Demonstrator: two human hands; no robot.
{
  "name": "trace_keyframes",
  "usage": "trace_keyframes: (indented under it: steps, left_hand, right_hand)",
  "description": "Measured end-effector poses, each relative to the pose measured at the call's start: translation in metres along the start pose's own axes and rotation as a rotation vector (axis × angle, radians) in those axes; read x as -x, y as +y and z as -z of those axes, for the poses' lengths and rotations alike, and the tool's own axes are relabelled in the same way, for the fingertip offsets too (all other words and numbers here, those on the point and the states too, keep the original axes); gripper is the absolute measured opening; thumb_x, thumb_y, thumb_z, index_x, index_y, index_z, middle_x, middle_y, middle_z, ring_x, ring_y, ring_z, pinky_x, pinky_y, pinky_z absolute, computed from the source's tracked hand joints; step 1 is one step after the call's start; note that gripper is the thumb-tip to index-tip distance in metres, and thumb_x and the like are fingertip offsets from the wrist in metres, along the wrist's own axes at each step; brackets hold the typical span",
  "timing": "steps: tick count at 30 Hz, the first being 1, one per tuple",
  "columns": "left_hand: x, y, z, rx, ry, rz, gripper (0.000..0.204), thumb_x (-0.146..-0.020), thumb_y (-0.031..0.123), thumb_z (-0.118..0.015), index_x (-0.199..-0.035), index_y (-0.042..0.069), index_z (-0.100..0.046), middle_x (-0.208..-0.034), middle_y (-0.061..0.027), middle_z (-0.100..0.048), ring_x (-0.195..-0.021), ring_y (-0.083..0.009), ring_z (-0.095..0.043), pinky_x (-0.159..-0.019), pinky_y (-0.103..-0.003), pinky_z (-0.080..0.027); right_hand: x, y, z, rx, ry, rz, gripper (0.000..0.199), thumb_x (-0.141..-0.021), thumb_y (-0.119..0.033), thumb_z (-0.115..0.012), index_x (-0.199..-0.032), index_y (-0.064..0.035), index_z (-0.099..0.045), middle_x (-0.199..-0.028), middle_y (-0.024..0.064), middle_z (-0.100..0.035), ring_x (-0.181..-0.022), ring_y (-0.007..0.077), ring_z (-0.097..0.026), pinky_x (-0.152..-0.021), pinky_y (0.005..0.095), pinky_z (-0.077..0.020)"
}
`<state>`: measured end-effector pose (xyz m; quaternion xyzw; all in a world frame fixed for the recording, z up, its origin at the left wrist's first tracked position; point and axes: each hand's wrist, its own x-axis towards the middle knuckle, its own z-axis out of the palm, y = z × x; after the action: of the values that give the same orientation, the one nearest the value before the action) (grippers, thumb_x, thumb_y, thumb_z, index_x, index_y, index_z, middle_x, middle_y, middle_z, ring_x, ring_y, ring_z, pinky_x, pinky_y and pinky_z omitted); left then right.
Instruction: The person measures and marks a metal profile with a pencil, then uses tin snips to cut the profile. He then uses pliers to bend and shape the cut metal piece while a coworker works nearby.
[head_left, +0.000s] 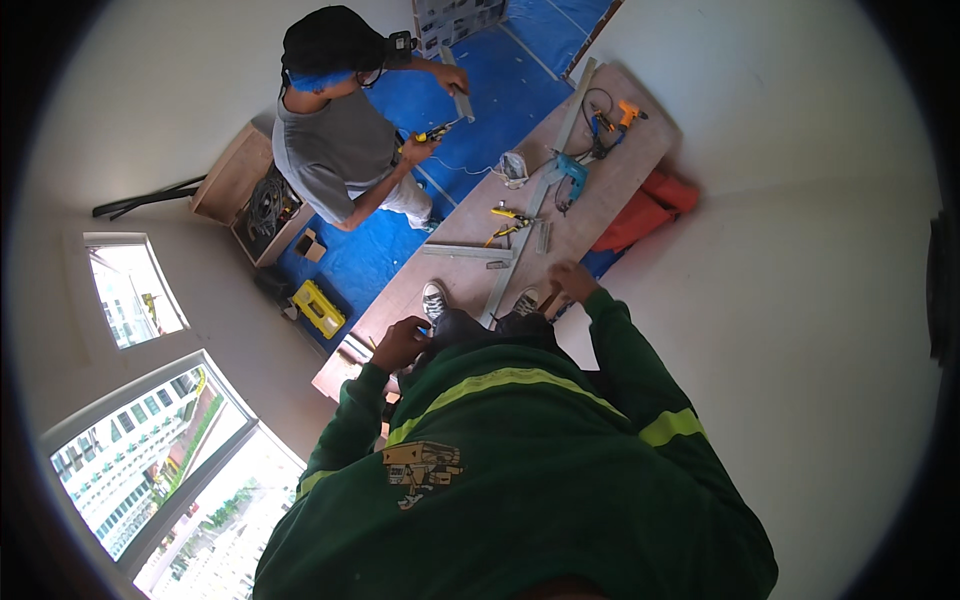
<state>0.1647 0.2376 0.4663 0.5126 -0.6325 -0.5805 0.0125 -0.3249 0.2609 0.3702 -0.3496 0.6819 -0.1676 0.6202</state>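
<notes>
I think I am lining up the long metal rail [520, 245] mid-frame on the board; my right hand [572, 280] touches it, fingers unclear, left hand [400, 345] clenched near my waist.

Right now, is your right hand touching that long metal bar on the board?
Cannot tell. In the head view the right hand sits just beside the long metal bar, near its lower end, but the spot is too small to show contact or a gap.
</notes>
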Motion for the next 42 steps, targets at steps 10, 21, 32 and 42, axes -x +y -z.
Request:
trace_keyframes:
  steps: [10,21,32,42]
  left_hand:
    - [0.011,-0.124,-0.035,-0.134,0.382,-0.179,0.023,-0.091,0.011,-0.077,-0.111,0.000,-0.071,-0.098,-0.0130,-0.077,-0.090,-0.0214,-0.076,-0.079,-0.037,-0.060]
    - [-0.033,-0.155,0.059,-0.259,0.022,0.002,0.048,-0.095,0.020,-0.078,-0.139,0.006,-0.064,-0.104,-0.0171,-0.078,-0.092,-0.0262,-0.077,-0.081,-0.040,-0.059]
    - [-0.335,-0.074,-0.091,-0.007,-0.279,-0.219,0.040,-0.101,0.020,-0.071,-0.137,0.004,-0.064,-0.122,-0.0157,-0.072,-0.108,-0.0265,-0.071,-0.095,-0.040,-0.055]
    - [-0.416,-0.076,-0.099,0.035,-0.327,-0.587,0.040,-0.102,0.013,-0.074,-0.139,0.002,-0.063,-0.117,-0.0105,-0.073,-0.106,-0.0209,-0.072,-0.099,-0.036,-0.056]
  right_hand:
    - [0.034,-0.080,-0.088,0.103,-0.165,-0.029,0.040,-0.099,-0.039,-0.068,-0.121,-0.0057,-0.069,-0.100,0.0038,-0.074,-0.082,0.0141,-0.072,-0.064,0.0328,-0.0569]
    - [-0.041,0.078,-0.131,-0.323,-0.074,-0.365,0.028,-0.098,-0.038,-0.070,-0.109,-0.0121,-0.070,-0.094,0.0007,-0.071,-0.078,0.0123,-0.070,-0.065,0.0321,-0.0557]
    - [-0.387,0.258,-0.136,-0.502,0.502,-0.264,0.043,-0.093,-0.042,-0.078,-0.090,-0.0001,-0.069,-0.081,0.0134,-0.071,-0.072,0.0257,-0.070,-0.068,0.0409,-0.0586]
    - [-0.600,0.297,-0.122,-0.158,0.994,-0.444,0.079,-0.085,-0.052,-0.080,-0.125,0.0092,-0.051,-0.121,0.0283,-0.069,-0.109,0.0393,-0.073,-0.096,0.0464,-0.0599]
